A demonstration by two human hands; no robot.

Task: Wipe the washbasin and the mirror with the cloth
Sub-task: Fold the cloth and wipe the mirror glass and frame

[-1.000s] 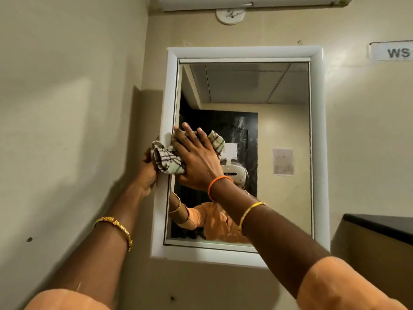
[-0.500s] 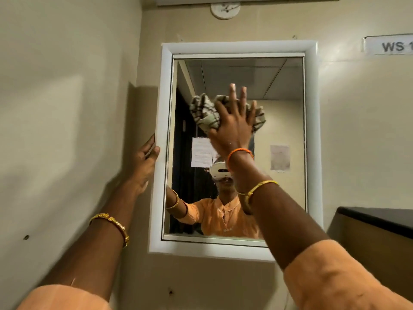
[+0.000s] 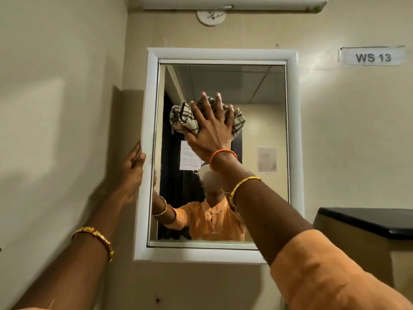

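Observation:
A mirror in a white frame hangs on the beige wall. My right hand presses a bunched checked cloth flat against the upper middle of the glass, fingers spread over it. My left hand grips the frame's left edge at mid height, thumb on the front face. The washbasin is out of view.
A black-topped cabinet juts out at the right, just beside the mirror's lower corner. A "WS 13" label is stuck on the wall at upper right. A tube light fitting runs above the mirror. The side wall is close on the left.
My right hand has carried the cloth from the mirror's left edge up to the upper middle of the glass, then slightly down. My left hand has stayed on the frame's left edge.

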